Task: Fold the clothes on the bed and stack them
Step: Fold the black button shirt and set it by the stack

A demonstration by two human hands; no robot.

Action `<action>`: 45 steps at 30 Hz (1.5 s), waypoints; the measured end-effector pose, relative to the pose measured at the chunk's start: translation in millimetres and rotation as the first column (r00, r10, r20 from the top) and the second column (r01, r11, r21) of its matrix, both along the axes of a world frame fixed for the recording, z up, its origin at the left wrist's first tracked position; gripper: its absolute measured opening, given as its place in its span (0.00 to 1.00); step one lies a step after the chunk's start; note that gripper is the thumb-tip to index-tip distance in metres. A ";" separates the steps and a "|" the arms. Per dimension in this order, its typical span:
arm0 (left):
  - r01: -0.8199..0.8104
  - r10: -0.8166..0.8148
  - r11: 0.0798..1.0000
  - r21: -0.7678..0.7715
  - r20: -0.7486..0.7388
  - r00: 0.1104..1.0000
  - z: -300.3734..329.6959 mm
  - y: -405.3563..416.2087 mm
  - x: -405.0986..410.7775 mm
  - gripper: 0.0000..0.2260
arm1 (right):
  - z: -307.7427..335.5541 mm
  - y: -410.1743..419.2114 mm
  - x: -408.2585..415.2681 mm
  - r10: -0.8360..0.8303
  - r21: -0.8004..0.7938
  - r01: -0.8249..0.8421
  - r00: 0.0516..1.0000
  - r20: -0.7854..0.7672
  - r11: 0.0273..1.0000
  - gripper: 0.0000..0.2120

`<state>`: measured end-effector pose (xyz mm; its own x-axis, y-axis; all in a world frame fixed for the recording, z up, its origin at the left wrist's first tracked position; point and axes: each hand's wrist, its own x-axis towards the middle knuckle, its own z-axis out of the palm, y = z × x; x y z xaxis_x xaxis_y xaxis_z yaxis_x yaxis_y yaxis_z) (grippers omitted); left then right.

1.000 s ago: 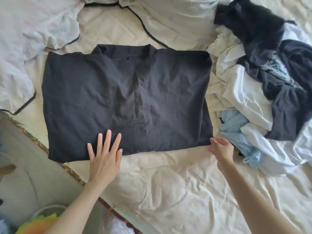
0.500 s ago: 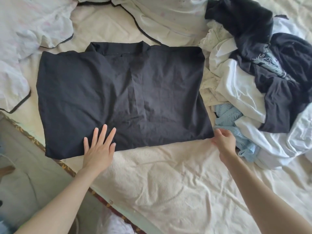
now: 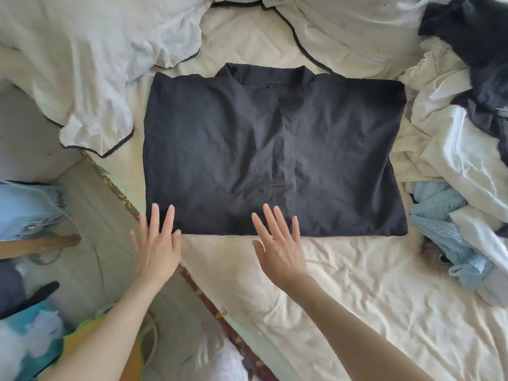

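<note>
A black shirt [image 3: 275, 149] lies flat on the cream bed sheet [image 3: 357, 284], folded into a wide rectangle with its collar at the far edge. My left hand [image 3: 158, 243] is flat with straight fingers, its fingertips on the shirt's near left corner. My right hand [image 3: 280, 243] is flat too, fingers spread, fingertips over the middle of the shirt's near edge. Neither hand grips anything. At the right lies a heap of unfolded clothes [image 3: 461, 133] in white, black and light blue.
A white quilt with black piping [image 3: 82, 64] is bunched at the far left and along the back. The bed's left edge [image 3: 121, 199] runs diagonally past my left hand, with the floor and a wooden stick [image 3: 41, 244] below it.
My right hand left the shirt's near right corner and moved left to the middle of the near edge. My left hand slid left to the near left corner. The view shifted.
</note>
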<state>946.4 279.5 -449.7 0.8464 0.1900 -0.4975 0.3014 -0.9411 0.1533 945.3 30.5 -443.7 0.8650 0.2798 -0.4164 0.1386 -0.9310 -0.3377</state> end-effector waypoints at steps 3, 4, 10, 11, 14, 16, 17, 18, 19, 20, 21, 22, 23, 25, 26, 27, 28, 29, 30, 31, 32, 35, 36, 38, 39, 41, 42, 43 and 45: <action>-0.432 0.463 0.848 -0.306 0.030 0.886 2.5 18.1 5.3 0.28 | -13.7 13.5 1.2 -0.013 -0.092 0.005 0.996 -0.086 0.996 0.27; -0.533 0.574 0.754 -0.384 -0.009 0.818 2.3 22.7 9.7 0.28 | -17.0 15.3 1.3 -0.013 -0.124 0.000 0.995 -0.101 0.992 0.27; -0.760 0.755 0.259 -0.596 -0.366 0.544 1.3 38.7 25.4 0.16 | -23.0 19.6 3.1 0.003 -0.196 -0.029 0.991 -0.133 0.980 0.27; -0.773 0.758 0.249 -0.583 -0.379 0.530 2.0 40.0 26.1 0.14 | -21.9 20.9 3.3 -0.004 -0.195 -0.023 0.990 -0.139 0.981 0.27; -0.808 0.756 0.234 -0.540 -0.421 0.500 7.1 43.5 28.0 0.12 | -17.6 22.7 3.5 -0.015 -0.190 -0.012 0.989 -0.144 0.982 0.27; -0.818 0.743 0.181 -0.546 -0.469 0.477 12.5 47.0 27.4 0.11 | -15.0 23.0 3.9 -0.029 -0.171 0.003 0.988 -0.152 0.985 0.27; -0.811 0.741 0.140 -0.568 -0.483 0.466 15.8 48.5 26.8 0.11 | -13.6 23.1 4.7 -0.039 -0.159 0.014 0.987 -0.159 0.987 0.27; -0.798 0.750 0.116 -0.591 -0.475 0.461 19.6 49.3 27.0 0.10 | -12.1 23.2 6.4 -0.048 -0.147 0.023 0.985 -0.168 0.989 0.26; -0.784 0.768 0.117 -0.609 -0.445 0.460 24.1 49.3 27.2 0.09 | -10.4 23.2 8.4 -0.054 -0.133 0.031 0.982 -0.180 0.991 0.26; -0.770 0.792 0.131 -0.625 -0.401 0.460 28.6 48.1 27.3 0.09 | -8.4 22.9 10.2 -0.058 -0.117 0.035 0.980 -0.193 0.992 0.26; -0.754 0.816 0.148 -0.640 -0.351 0.459 32.9 45.9 27.1 0.09 | -6.5 22.3 11.9 -0.058 -0.099 0.038 0.976 -0.208 0.994 0.25; -0.735 0.836 0.174 -0.656 -0.297 0.462 37.1 42.7 26.8 0.08 | -4.7 21.3 13.1 -0.056 -0.075 0.040 0.972 -0.228 0.996 0.25; -0.714 0.849 0.214 -0.667 -0.235 0.474 41.9 38.5 26.4 0.08 | -3.2 20.1 14.4 -0.057 -0.044 0.047 0.966 -0.253 0.998 0.25; -0.658 0.850 0.322 -0.681 -0.098 0.517 54.0 26.1 28.5 0.05 | 2.3 16.8 19.5 -0.096 0.044 0.116 0.943 -0.318 0.992 0.23; -0.623 0.841 0.378 -0.685 -0.028 0.541 61.0 17.4 30.9 0.03 | 8.3 14.6 23.7 -0.152 0.099 0.201 0.918 -0.365 0.975 0.21; -0.585 0.824 0.441 -0.680 0.049 0.564 68.4 6.7 34.5 0.03 | 15.2 11.3 28.0 -0.235 0.154 0.325 0.875 -0.423 0.933 0.20; -0.544 0.799 0.507 -0.669 0.128 0.588 76.4 -5.8 38.9 0.03 | 22.2 6.4 31.6 -0.331 0.199 0.471 0.808 -0.487 0.859 0.18; -0.495 0.766 0.565 -0.660 0.197 0.612 84.8 -20.4 44.1 0.03 | 29.3 -1.0 34.2 -0.420 0.235 0.615 0.724 -0.547 0.753 0.18; -0.436 0.728 0.611 -0.661 0.252 0.638 93.1 -37.4 50.6 0.03 | 36.2 -11.1 35.4 -0.485 0.268 0.737 0.629 -0.607 0.621 0.17; -0.367 0.680 0.651 -0.665 0.296 0.671 101.1 -57.0 57.7 0.04 | 41.9 -23.2 35.4 -0.512 0.294 0.829 0.533 -0.674 0.476 0.15; -0.285 0.618 0.693 -0.662 0.342 0.708 108.0 -79.5 65.6 0.04 | 46.7 -37.4 34.8 -0.505 0.312 0.889 0.449 -0.737 0.335 0.12; 0.009 0.371 0.806 -0.591 0.518 0.771 118.9 -159.5 88.7 0.03 | 55.3 -87.3 34.1 -0.454 0.353 0.936 0.321 -0.832 0.015 0.08; 0.099 0.295 0.819 -0.565 0.563 0.772 119.6 -189.0 93.9 0.02 | 55.7 -105.3 34.1 -0.446 0.362 0.930 0.296 -0.844 -0.068 0.09; 0.238 0.166 0.800 -0.550 0.585 0.794 116.2 -246.9 96.8 0.02 | 54.4 -141.1 33.1 -0.427 0.368 0.904 0.251 -0.869 -0.218 0.12; 0.295 0.101 0.775 -0.558 0.571 0.815 110.7 -273.2 94.6 0.02 | 51.6 -159.0 32.4 -0.413 0.365 0.887 0.231 -0.881 -0.283 0.13; 0.395 -0.071 0.704 -0.590 0.495 0.866 92.3 -316.7 85.0 0.05 | 43.8 -190.5 31.6 -0.393 0.356 0.852 0.199 -0.898 -0.383 0.16; 0.432 -0.185 0.656 -0.619 0.423 0.887 82.0 -332.6 78.5 0.08 | 39.8 -203.5 31.0 -0.389 0.351 0.838 0.184 -0.903 -0.418 0.18; 0.460 -0.308 0.611 -0.645 0.341 0.888 72.2 -343.8 71.3 0.13 | 36.0 -214.4 30.3 -0.394 0.345 0.829 0.168 -0.904 -0.439 0.21; 0.503 -0.478 0.574 -0.646 0.235 0.846 51.5 -349.0 56.6 0.22 | 27.3 -228.9 28.4 -0.446 0.348 0.843 0.148 -0.883 -0.409 0.20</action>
